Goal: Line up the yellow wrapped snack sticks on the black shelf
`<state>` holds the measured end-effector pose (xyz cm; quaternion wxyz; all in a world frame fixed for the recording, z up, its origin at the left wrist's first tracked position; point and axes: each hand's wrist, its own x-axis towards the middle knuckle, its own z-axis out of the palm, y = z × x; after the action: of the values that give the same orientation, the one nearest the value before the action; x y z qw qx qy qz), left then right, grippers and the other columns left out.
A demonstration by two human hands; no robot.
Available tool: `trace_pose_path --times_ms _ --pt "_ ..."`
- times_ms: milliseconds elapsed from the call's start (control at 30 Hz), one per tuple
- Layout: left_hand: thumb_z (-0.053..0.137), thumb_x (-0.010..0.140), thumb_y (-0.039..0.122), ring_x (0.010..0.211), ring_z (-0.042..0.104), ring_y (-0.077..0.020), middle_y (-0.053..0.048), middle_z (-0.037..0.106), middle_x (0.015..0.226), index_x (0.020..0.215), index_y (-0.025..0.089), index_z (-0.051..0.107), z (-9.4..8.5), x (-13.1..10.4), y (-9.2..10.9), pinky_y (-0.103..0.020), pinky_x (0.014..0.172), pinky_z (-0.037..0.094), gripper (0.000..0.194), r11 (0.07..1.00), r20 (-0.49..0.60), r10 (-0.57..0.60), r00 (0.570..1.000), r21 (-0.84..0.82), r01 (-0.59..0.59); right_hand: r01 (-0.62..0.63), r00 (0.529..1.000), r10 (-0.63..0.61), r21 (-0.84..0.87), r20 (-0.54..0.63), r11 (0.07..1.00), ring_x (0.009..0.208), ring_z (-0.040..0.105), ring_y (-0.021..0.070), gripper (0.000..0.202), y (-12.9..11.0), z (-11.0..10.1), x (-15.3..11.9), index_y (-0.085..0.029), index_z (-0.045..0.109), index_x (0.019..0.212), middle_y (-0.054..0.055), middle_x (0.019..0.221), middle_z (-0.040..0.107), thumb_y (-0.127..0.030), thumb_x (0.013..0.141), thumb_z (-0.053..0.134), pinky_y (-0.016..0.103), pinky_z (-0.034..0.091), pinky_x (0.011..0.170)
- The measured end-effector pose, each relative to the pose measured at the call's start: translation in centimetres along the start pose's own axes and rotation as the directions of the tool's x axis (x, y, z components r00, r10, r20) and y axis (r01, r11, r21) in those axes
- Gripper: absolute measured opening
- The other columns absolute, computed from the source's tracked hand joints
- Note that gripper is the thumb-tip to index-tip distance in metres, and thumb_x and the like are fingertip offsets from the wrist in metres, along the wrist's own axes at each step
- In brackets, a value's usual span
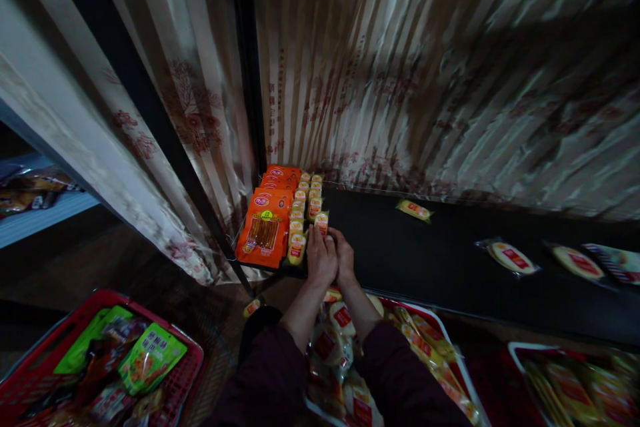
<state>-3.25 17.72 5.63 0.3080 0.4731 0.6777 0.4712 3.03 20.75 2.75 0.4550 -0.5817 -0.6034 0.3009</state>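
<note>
Yellow snack packet (321, 221), upright, has its lower end pinched by the left hand's (321, 257) fingers; the right hand (344, 255) curls close beside, its hold unclear. Around it on the black shelf (390, 253): matching packets (297, 250) behind and left, then orange pouches (264, 230).

looks like a small shop, or a space fitted out like one, in dim light. shown by a long black shelf (400, 253) beside dark metal posts (250, 67), with orange snack packets (263, 227) lined up front to back and, next to them, close rows of small yellow-wrapped snacks (297, 247). stocked lower down with a red plastic basket (194, 367) of bagged food (153, 357) and white-rimmed containers (463, 370) full of wrapped goods (425, 347). edged at far left by a pale blue shelf (50, 219) of packages (35, 190). hung behind with printed, pleated curtains (350, 80).
</note>
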Motion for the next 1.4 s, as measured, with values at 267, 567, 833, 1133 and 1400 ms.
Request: trace_pose_path --times_ms 267,567,833,1133,1400 --pt "0.035 0.087 0.03 0.138 0.023 -0.0219 -0.017 0.031 0.147 0.134 0.009 0.037 0.7 1.5 -0.2 -0.038 0.114 0.018 0.051 1.0 -0.037 0.026 0.999 0.002 -0.026 -0.003 1.0 0.002 0.038 0.012 0.999 0.081 0.063 0.0198 0.031 0.3 0.9 1.7 -0.024 0.062 0.098 0.002 0.092 0.07 -0.032 0.072 0.048 0.033 0.05 0.078" --pt "0.033 0.088 0.03 0.137 0.024 -0.0236 -0.023 0.029 0.146 0.133 0.003 0.035 0.8 2.8 -0.5 -0.038 0.112 0.021 0.053 1.0 -0.029 0.011 1.0 0.009 -0.01 -0.046 0.999 0.048 -0.097 0.022 0.994 0.075 0.063 0.019 0.027 0.4 1.4 3.1 -0.027 0.062 0.097 0.0 0.087 0.07 -0.029 0.071 0.054 0.031 0.049 0.073" --pt "0.034 0.088 0.028 0.139 0.019 -0.0216 -0.019 0.028 0.148 0.132 0.008 0.038 1.2 3.0 -0.6 -0.038 0.114 0.019 0.049 0.999 -0.029 0.046 0.999 -0.012 -0.046 -0.008 1.0 0.008 -0.075 0.0 0.997 0.076 0.062 0.0187 0.025 1.1 1.7 3.2 -0.028 0.062 0.092 -0.002 0.086 0.069 -0.031 0.071 0.051 0.031 0.049 0.073" --pt "0.032 0.088 0.028 0.139 0.019 -0.0196 -0.016 0.023 0.15 0.134 0.009 0.038 0.8 2.7 -0.9 -0.036 0.114 0.017 0.05 0.998 -0.025 0.068 0.997 -0.014 -0.068 0.051 0.998 -0.05 -0.063 0.027 0.997 0.081 0.063 0.0187 0.028 0.9 1.9 3.2 -0.025 0.063 0.095 0.0 0.092 0.069 -0.027 0.07 0.048 0.032 0.049 0.078" --pt "0.031 0.089 0.031 0.139 0.018 -0.0196 -0.012 0.023 0.151 0.134 0.013 0.04 0.1 2.2 -0.6 -0.037 0.114 0.017 0.049 0.996 -0.012 0.089 0.996 -0.027 -0.09 0.046 0.999 -0.046 -0.029 0.021 0.998 0.087 0.063 0.0205 0.033 0.8 1.3 2.5 -0.02 0.062 0.099 0.005 0.097 0.069 -0.031 0.072 0.046 0.036 0.049 0.082"
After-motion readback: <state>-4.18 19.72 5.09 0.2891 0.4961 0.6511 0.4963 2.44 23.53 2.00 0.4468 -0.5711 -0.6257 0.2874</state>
